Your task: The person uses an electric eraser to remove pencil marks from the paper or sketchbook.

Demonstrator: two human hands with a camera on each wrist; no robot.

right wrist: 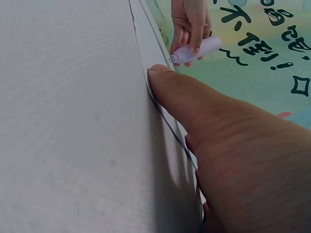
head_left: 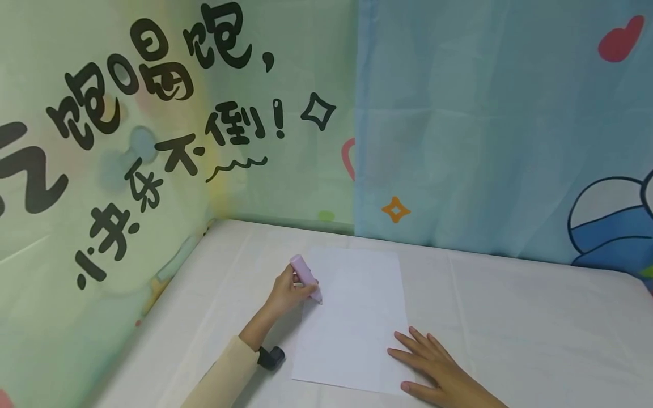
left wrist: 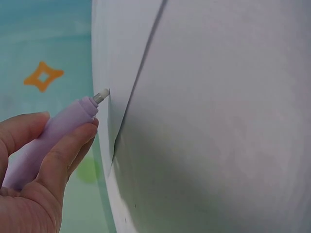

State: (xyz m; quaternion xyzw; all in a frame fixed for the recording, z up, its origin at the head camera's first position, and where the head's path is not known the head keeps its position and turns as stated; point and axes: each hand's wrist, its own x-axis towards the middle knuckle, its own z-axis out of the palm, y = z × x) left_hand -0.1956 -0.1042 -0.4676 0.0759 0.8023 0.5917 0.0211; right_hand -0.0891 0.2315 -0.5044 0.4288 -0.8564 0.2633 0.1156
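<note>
A thick lilac electric eraser [head_left: 305,274], with a small pale tip in a metal collar, is gripped between the thumb and fingers of my left hand [head_left: 287,294]. In the left wrist view the tip of the electric eraser [left wrist: 53,133] points at the paper; whether it touches is hard to tell. The white sheet of paper [head_left: 352,317] lies flat, and the tip is near its left edge. My right hand [head_left: 433,365] rests with spread fingers over the sheet's lower right edge. Its thumb [right wrist: 194,97] lies at the paper's edge in the right wrist view. No marks show on the sheet.
A white cloth covers the table [head_left: 520,328]. Printed curtains stand behind and to the left, the blue curtain [head_left: 484,130] at the back and the green curtain [head_left: 76,226] with black lettering. A black strap device [head_left: 272,358] sits on the left wrist.
</note>
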